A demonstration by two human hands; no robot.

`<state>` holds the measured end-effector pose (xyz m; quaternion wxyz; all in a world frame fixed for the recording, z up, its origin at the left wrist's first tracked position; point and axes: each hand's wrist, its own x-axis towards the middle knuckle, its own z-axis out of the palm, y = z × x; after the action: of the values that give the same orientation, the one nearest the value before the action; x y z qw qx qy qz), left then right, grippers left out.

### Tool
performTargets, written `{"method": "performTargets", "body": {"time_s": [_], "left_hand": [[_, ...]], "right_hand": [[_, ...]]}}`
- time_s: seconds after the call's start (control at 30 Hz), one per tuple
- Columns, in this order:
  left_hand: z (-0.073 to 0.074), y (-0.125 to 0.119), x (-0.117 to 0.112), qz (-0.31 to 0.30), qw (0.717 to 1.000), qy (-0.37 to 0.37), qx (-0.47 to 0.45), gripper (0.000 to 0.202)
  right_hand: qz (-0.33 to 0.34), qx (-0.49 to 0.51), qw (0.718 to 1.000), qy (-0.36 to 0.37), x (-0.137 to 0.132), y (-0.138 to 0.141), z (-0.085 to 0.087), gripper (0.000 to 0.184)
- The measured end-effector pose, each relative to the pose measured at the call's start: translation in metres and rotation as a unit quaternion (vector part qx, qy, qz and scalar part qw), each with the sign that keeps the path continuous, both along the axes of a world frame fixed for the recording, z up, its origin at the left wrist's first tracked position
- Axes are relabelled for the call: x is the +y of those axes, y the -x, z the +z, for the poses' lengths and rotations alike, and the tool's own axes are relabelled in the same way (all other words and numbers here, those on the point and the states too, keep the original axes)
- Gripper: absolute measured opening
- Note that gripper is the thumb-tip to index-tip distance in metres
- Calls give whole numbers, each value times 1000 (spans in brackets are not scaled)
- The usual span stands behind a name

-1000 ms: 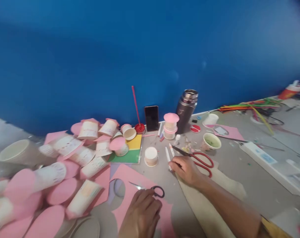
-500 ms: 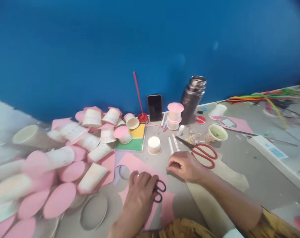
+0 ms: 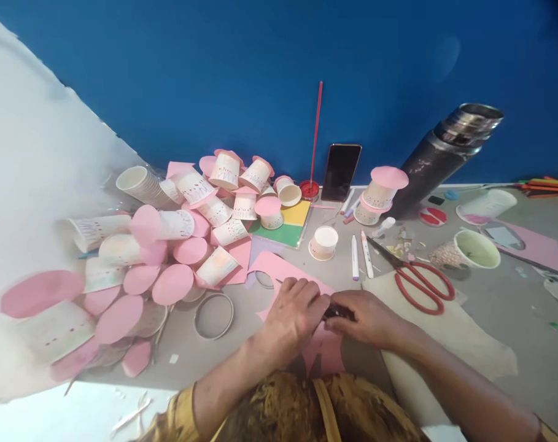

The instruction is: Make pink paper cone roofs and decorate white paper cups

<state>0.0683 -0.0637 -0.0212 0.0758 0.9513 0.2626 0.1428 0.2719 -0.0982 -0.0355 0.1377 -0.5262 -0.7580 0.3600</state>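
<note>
Many white paper cups (image 3: 226, 171) already bear flat pink paper discs (image 3: 172, 284), one short white paper cup (image 3: 323, 244) stands uncapped, and left hand (image 3: 293, 309) and right hand (image 3: 371, 317) clasp black-handled scissors (image 3: 339, 311)

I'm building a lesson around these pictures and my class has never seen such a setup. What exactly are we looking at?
There is no robot here: a person works bare-handed. Every picture comes from one camera worn on that person's head, looking forward and down. On the grey table, a heap of paper cups, many with pink discs, lies to the left. Further right are two pens, red-handled scissors and a dark flask. The left hand and right hand meet at black handles, apparently scissors, above cut pink paper. Which hand grips them is hard to tell.
</note>
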Motion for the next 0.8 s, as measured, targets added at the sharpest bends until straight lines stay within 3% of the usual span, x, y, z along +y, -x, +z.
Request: {"method": "performTargets", "body": {"time_s": [0.07, 0.17, 0.23, 0.3, 0.4, 0.47, 0.53, 0.7, 0.8], "left_hand": [[10, -1, 7, -17, 997, -28, -63, 17], [26, 14, 22, 67, 971, -86, -212, 29], [30, 33, 27, 135, 957, -72, -246, 29], [24, 52, 25, 161, 961, -23, -222, 28], [2, 66, 7, 102, 986, 39, -125, 32], [-12, 65, -7, 29, 997, 63, -31, 47], [-21, 59, -18, -6, 996, 87, 23, 51], [-20, 43, -19, -30, 990, 134, 37, 50], [-19, 42, -13, -46, 990, 130, 29, 50]], "right_hand": [[-9, 115, 993, 37, 2, -5, 2, 35], [-64, 222, 971, 58, 3, -16, 5, 41], [-121, 263, 956, 55, 3, -23, 5, 40], [-157, 316, 934, 56, 3, -28, 6, 38], [-148, 391, 903, 97, 2, -32, 9, 39], [-139, 413, 892, 116, 2, -34, 15, 41], [-162, 417, 888, 103, 1, -38, 24, 41], [-243, 409, 879, 40, -5, -52, 42, 56], [-237, 379, 892, 72, -13, -56, 41, 55]]}}
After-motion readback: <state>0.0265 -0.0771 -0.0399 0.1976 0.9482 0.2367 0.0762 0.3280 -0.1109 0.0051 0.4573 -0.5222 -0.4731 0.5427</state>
